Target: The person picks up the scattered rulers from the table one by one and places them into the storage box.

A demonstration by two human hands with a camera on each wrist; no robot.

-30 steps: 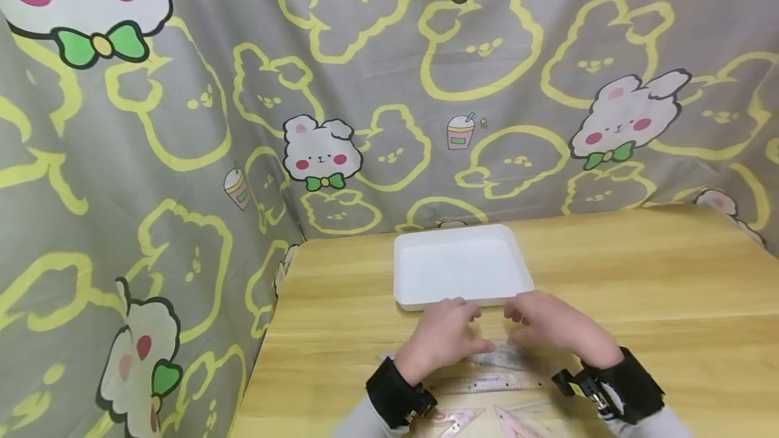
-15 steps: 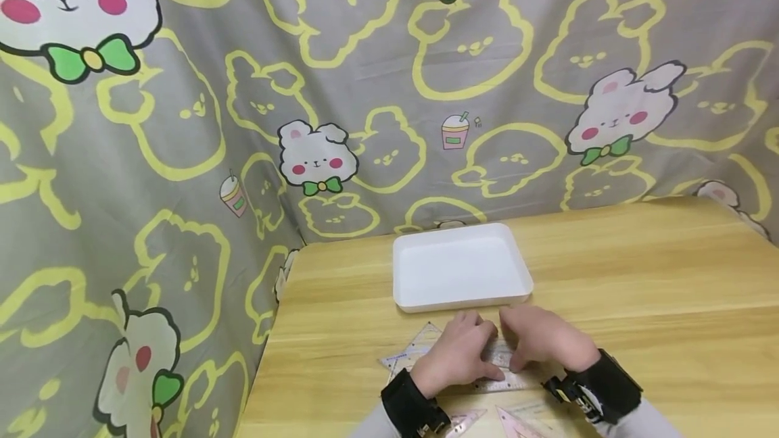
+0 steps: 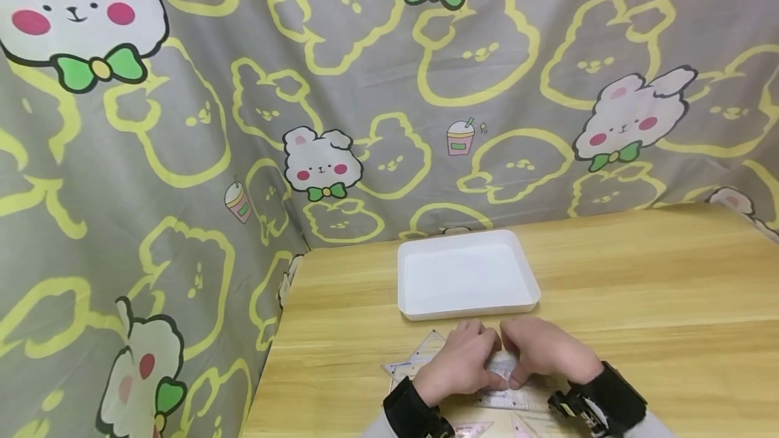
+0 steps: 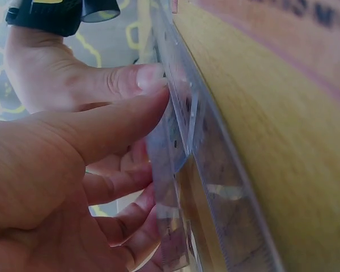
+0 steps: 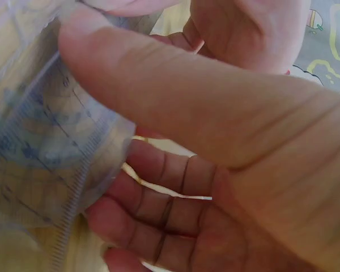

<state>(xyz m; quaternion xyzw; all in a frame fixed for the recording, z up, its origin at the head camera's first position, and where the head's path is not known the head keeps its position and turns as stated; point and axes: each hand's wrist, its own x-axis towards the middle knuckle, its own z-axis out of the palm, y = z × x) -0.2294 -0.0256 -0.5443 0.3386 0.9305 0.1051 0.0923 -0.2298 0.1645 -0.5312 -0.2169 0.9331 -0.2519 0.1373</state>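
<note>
A small pile of clear plastic rulers and set squares lies on the wooden table (image 3: 341, 357). My left hand (image 3: 462, 367) and right hand (image 3: 550, 350) meet over it, thumb tips close together. Between them is a clear protractor (image 5: 110, 164), its curved edge showing in the right wrist view. Both hands pinch it, thumbs on the near side and fingers at the far edge. A straight ruler (image 3: 511, 399) lies just nearer. To the left, a clear set square (image 3: 420, 353) sticks out from under my left hand. Overlapping clear layers are hard to tell apart.
A white tray (image 3: 468, 282) stands just beyond the hands. Two pink set squares, one left (image 3: 471, 428) and one right (image 3: 522, 428), lie at the bottom of the head view. A patterned curtain (image 3: 377, 86) hangs along the back and left.
Both hands have come down from above the clear pieces and closed in on them, thumbs drawing together. The head view has shifted slightly.
</note>
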